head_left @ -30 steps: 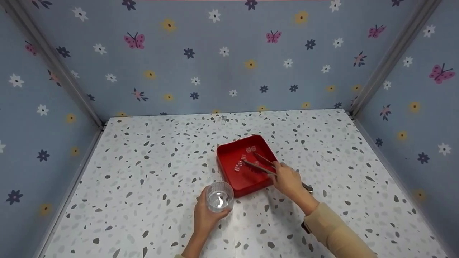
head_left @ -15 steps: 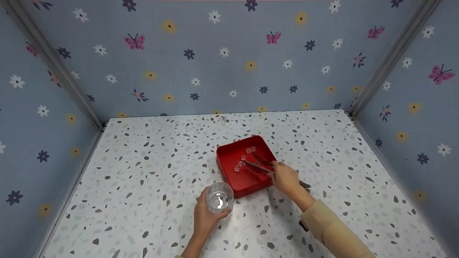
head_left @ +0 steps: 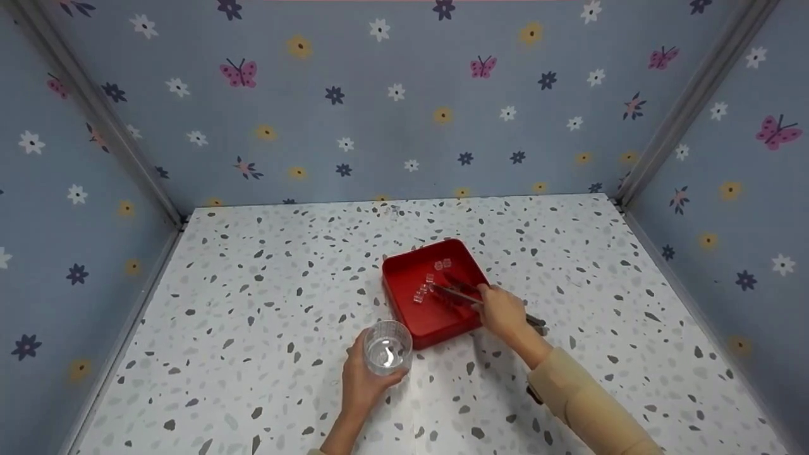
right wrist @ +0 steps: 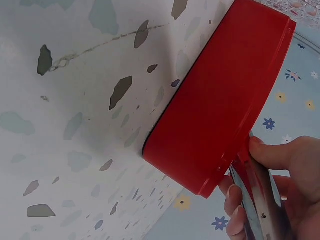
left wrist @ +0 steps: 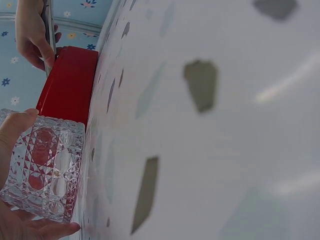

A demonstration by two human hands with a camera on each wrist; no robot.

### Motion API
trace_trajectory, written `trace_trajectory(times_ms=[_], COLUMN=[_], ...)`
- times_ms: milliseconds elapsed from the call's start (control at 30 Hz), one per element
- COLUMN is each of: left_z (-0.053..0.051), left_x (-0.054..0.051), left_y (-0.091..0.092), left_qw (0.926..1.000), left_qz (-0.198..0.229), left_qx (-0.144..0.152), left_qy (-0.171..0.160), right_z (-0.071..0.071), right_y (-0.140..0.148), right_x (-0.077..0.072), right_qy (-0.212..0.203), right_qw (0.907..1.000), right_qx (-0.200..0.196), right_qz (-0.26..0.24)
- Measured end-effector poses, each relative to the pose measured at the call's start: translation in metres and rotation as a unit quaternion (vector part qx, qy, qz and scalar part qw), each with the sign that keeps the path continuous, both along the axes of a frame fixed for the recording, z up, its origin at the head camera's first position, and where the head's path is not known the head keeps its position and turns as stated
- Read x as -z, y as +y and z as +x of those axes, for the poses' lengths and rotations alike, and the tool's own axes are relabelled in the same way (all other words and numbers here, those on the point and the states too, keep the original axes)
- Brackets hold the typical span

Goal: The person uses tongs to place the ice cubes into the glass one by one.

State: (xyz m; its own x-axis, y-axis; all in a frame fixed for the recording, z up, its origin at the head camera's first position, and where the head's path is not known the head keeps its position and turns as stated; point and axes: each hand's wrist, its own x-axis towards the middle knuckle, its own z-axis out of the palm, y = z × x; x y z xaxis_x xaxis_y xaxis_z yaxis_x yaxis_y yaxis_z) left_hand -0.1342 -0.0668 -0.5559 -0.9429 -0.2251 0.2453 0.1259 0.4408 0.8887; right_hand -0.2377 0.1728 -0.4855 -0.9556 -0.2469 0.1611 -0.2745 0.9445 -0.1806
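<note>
My left hand [head_left: 363, 382] holds a clear cut-glass tumbler [head_left: 387, 347] by its side, upright near the front corner of a red square tray [head_left: 436, 333]. Metal tongs [head_left: 460, 295] are gripped in my right hand [head_left: 504, 314], over the tray's right side. The tongs' tips reach down inside, by several small clear cubes [head_left: 419, 296]; whether a cube sits between them is too small to tell. Two more clear cubes [head_left: 442, 265] lie toward the tray's back. In the right wrist view the tongs [right wrist: 265, 205] cross the tray's rim, and its wall hides their tips.
The speckled white table [head_left: 272, 328] stretches around the tray on all sides. Blue flowered panels [head_left: 392, 101] with grey corner posts [head_left: 695, 95] stand at the back, left and right.
The tongs' two arms have drawn closer together, and my right hand has shifted slightly left. The glass, my left hand and the tray look unmoved.
</note>
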Motion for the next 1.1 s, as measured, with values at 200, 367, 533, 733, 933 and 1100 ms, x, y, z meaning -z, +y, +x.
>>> trace_trajectory(times_ms=[200, 367, 533, 733, 933, 1100], left_z=[0.0002, -0.0008, -0.0006, 0.0001, 0.0006, 0.0003], left_x=[-0.0016, -0.002, -0.0018, -0.0008, -0.0002, 0.0001], left_y=[-0.0001, -0.0005, -0.0002, 0.0, 0.0001, 0.0002], left_qw=[1.0, 0.9999, 0.9999, 1.0, 1.0, 1.0], left_qz=[0.0, -0.009, -0.011, -0.006, -0.008, -0.006], left_qx=[0.002, 0.001, 0.001, -0.002, -0.002, -0.003], left_qy=[0.001, -0.011, -0.011, -0.003, -0.001, 0.002], right_z=[-0.001, -0.0025, -0.0023, -0.0019, -0.0021, -0.0026], right_y=[-0.0015, -0.003, -0.0045, -0.0065, -0.0071, -0.0062], right_x=[0.0004, 0.0024, 0.0026, 0.0008, -0.0006, -0.0009], right_qy=[0.018, 0.039, 0.04, 0.038, 0.027, 0.028], right_qw=[0.9998, 0.9991, 0.9991, 0.9991, 0.9994, 0.9993], right_qx=[0.004, 0.005, 0.002, 0.003, 0.005, 0.004], right_qz=[0.006, 0.013, 0.015, 0.016, 0.02, 0.023])
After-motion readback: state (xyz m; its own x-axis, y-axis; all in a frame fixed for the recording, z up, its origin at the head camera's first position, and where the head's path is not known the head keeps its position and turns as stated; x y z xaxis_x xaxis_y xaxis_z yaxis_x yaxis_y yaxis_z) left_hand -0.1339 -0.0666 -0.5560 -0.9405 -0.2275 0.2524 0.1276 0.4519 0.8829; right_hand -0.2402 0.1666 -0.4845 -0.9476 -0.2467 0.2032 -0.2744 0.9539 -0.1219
